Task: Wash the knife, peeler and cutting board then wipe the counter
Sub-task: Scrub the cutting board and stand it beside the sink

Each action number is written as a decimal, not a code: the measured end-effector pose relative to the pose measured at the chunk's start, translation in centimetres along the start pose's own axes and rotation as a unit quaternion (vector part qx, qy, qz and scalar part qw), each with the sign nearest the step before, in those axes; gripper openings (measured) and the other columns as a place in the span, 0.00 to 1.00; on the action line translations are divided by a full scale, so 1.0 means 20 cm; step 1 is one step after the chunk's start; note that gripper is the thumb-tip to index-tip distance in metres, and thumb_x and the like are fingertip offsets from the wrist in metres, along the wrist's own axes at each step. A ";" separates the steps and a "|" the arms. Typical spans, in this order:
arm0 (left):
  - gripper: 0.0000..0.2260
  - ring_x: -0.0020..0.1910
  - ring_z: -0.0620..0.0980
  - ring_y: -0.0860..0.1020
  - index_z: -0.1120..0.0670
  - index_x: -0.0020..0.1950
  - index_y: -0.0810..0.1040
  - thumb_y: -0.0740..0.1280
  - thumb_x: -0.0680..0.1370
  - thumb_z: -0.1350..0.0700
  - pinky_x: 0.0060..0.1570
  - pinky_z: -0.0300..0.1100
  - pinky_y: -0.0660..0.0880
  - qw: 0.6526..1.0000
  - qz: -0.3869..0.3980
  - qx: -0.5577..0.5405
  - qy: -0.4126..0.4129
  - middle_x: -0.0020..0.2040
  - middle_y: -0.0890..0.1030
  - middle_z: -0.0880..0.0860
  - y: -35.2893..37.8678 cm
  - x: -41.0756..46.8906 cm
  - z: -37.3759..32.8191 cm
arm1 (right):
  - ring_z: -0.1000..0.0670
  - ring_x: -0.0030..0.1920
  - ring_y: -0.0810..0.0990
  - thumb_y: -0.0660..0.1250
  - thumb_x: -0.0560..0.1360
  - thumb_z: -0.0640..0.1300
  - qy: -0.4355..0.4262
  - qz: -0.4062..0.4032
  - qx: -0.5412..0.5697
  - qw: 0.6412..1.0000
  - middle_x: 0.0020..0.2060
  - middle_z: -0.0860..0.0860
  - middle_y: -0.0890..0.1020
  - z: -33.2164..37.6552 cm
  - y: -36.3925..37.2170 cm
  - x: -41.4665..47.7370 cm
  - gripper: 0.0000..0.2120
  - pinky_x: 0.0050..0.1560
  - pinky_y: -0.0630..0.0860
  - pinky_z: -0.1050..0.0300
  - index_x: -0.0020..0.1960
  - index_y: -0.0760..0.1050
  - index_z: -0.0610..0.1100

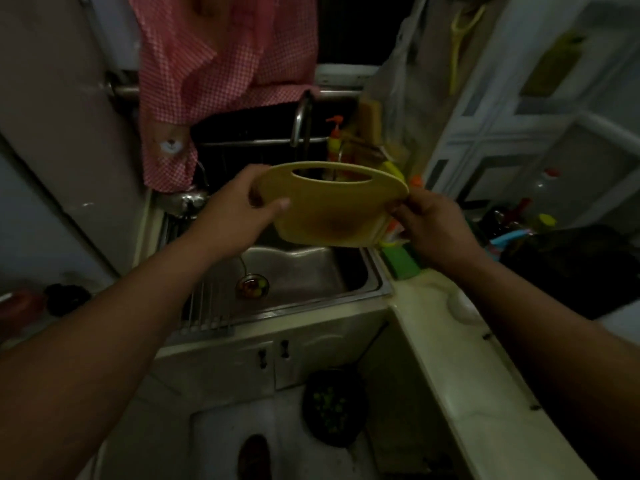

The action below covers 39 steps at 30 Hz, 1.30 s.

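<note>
A yellow cutting board [329,209] with an oval handle slot is held tilted in the air above the steel sink [311,271], below the curved tap [301,119]. My left hand [235,209] grips the board's left edge, thumb on its face. My right hand [429,220] pinches its right edge. I see no water running. No knife or peeler can be made out in this dim view. The pale counter [460,358] runs down the right side.
A strainer [252,287] with scraps sits in the sink's drain. A red checked apron [214,81] hangs at the back left. Soap bottle [334,140] and green sponge [401,259] stand by the sink's right rim. A dark bin [334,407] is on the floor.
</note>
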<state>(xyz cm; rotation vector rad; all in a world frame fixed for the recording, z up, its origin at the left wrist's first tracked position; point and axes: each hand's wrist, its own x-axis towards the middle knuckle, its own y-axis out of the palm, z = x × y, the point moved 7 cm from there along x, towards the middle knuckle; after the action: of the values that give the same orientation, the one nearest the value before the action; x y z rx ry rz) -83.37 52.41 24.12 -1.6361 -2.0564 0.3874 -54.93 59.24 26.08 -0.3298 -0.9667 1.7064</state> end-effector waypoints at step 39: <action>0.07 0.48 0.50 0.85 0.47 0.55 0.83 0.71 0.80 0.46 0.51 0.60 0.82 0.779 0.524 -0.266 0.219 0.47 0.87 0.49 2.54 -2.18 -2.24 | 0.59 0.47 0.84 0.67 0.79 0.62 0.494 -0.490 -0.048 0.717 0.46 0.59 0.86 -0.34 -1.78 -3.98 0.12 0.53 0.82 0.47 0.53 0.80 0.55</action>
<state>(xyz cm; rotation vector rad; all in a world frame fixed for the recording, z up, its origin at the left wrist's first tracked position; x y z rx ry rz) -9.90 19.34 28.21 -2.7908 -0.7524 -0.2788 2.55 -6.66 28.52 -0.5755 -0.2566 0.3279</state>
